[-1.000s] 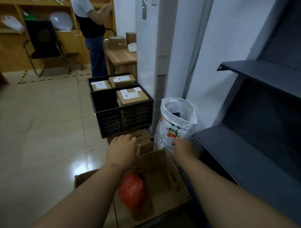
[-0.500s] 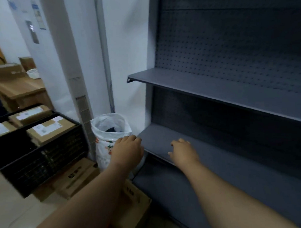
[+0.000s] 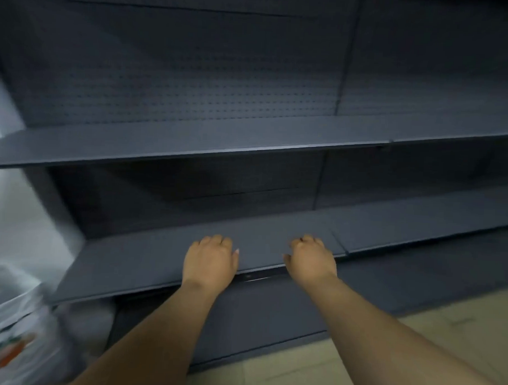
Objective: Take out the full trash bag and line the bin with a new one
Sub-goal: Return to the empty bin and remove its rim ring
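Dark shelving fills view; trash bag near left, not yet pulled. Left hand & right hand hover, fingers loose, holding nothing. Task barely started, imo.

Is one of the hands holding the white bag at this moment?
No, the left hand and the right hand are both empty at the dark shelf, apart from the white bag at the lower left.

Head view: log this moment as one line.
left hand: empty, over lower shelf | right hand: empty, over same shelf | white printed bag: lower left, blurred, untouched
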